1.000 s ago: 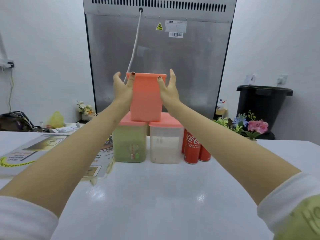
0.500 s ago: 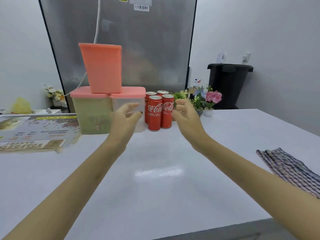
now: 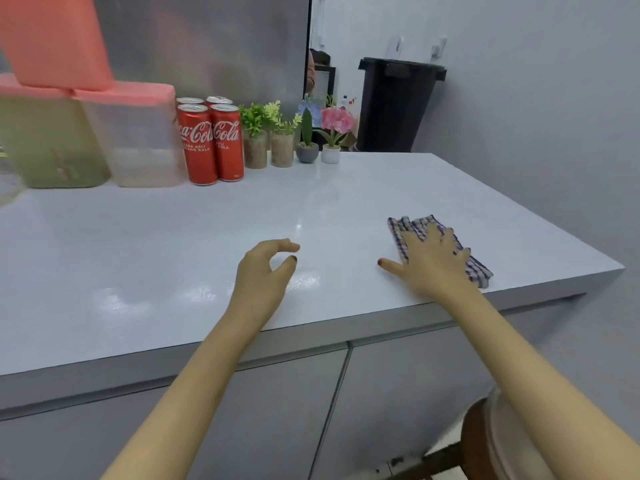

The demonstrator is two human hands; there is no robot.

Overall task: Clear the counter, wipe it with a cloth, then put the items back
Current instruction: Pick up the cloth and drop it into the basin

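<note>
Lying diagonally, cloth [image 3: 414, 226] under right hand [image 3: 433, 263]

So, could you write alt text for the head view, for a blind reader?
A person's right hand lies flat on a checked cloth near the right edge of a white counter; the left hand, loosely curled, holds nothing. At the back stand pink-lidded containers, red cola cans and small potted plants.

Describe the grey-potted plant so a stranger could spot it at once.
On the white counter, right of the Coca-Cola cans, four small potted plants line the back edge. The grey-potted plant is third from the left. Only it has a round grey pot and one upright green spike; its neighbours carry leafy sprigs or pink flowers.
</note>
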